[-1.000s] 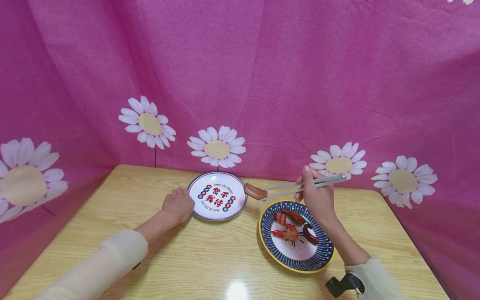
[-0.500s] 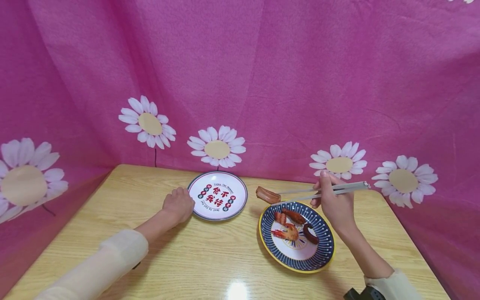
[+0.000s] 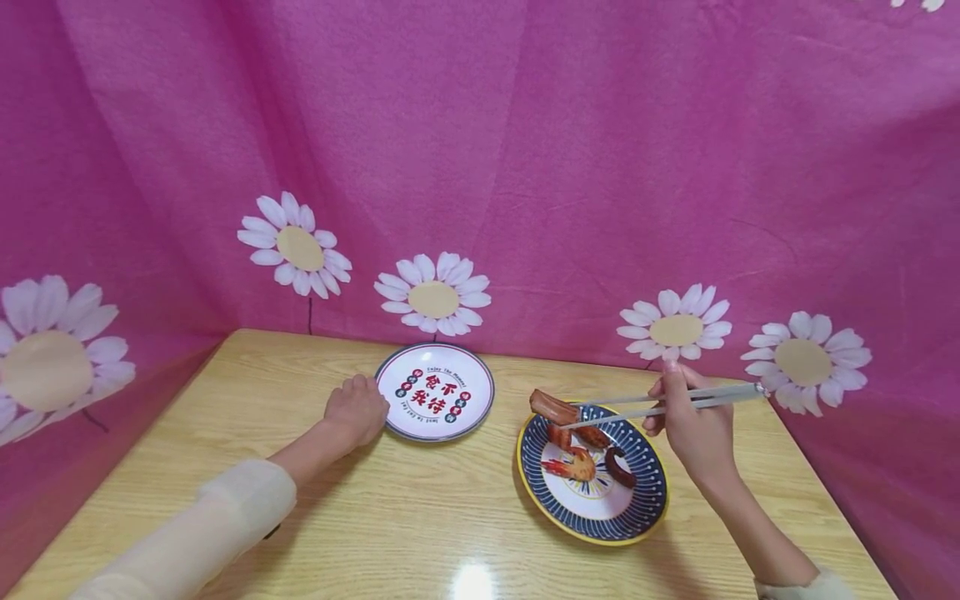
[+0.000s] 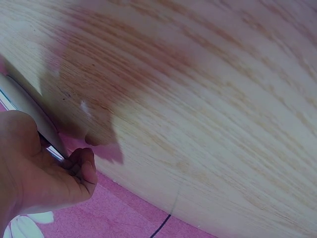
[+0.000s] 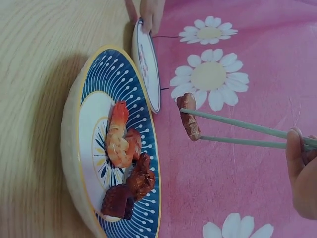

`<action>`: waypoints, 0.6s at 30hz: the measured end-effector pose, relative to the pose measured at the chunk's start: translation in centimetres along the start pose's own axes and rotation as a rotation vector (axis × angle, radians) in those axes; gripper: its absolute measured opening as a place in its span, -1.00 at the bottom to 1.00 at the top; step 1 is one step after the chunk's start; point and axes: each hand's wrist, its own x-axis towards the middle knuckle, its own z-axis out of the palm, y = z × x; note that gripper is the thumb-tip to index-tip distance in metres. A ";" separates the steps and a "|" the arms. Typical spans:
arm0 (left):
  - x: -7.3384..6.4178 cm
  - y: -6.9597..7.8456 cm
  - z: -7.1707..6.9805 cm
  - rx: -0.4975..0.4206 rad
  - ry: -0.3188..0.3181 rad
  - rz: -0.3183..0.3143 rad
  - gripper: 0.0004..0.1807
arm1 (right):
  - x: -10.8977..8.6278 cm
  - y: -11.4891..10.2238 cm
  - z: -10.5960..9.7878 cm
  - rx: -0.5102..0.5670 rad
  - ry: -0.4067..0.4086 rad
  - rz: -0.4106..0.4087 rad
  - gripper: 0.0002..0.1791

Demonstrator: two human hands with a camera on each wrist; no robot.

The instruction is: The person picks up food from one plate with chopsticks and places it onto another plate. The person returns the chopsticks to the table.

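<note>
My left hand [image 3: 357, 410] pinches the left rim of a white plate [image 3: 467, 377] printed with red characters. My right hand [image 3: 696, 429] holds a pair of metal chopsticks [image 3: 738, 392]. Between their tips is a ribbed reddish-brown piece of meat [image 3: 553, 408], which the right wrist view shows raised clear of the dish. From the head it overlaps the far left rim of a deep blue-patterned plate [image 3: 647, 502] with a yellow edge. On that plate lie a shrimp [image 5: 118, 134], a dark curled piece [image 5: 117, 202], a glossy brown piece [image 5: 142, 176] and a smaller reddish piece [image 5: 133, 142].
Both plates stand on a light wooden table [image 3: 420, 517], the white one near its back edge. A pink curtain [image 3: 525, 167] with white daisies hangs behind the table and along its sides.
My right hand has moved right and slightly nearer, bringing the chopsticks and meat from beside the white plate to over the patterned plate's rim. The left hand and both plates stay put.
</note>
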 end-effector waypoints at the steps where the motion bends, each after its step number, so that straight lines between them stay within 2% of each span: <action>1: 0.0 0.0 -0.1 0.000 -0.001 0.002 -0.61 | -0.1 0.1 -0.1 -0.001 0.002 0.006 -0.51; 18: 0.1 0.0 -0.1 -0.002 -0.011 -0.010 -0.60 | -1.6 0.5 -1.9 -0.104 -0.032 0.024 -0.51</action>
